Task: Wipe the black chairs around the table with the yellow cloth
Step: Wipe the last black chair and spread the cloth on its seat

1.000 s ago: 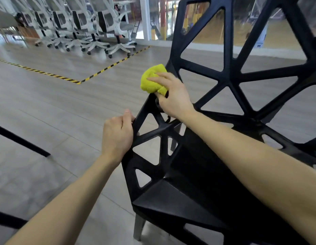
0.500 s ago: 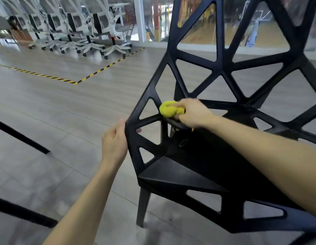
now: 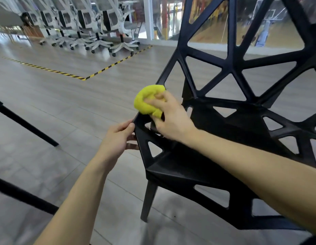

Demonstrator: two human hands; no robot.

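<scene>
While the left hand grips the chair at the outer corner of its side frame, thumb on top and fingers curled round the edge, the right hand reaches across from the right with its forearm over the seat. Its fingers clench the cloth, pressing it against the top of the slanted side strut just above the left hand. The cloth is bright yellow, bunched into a rounded wad. The chair is matte black, its back and sides an open lattice of triangular holes, standing on a grey plank floor.
</scene>
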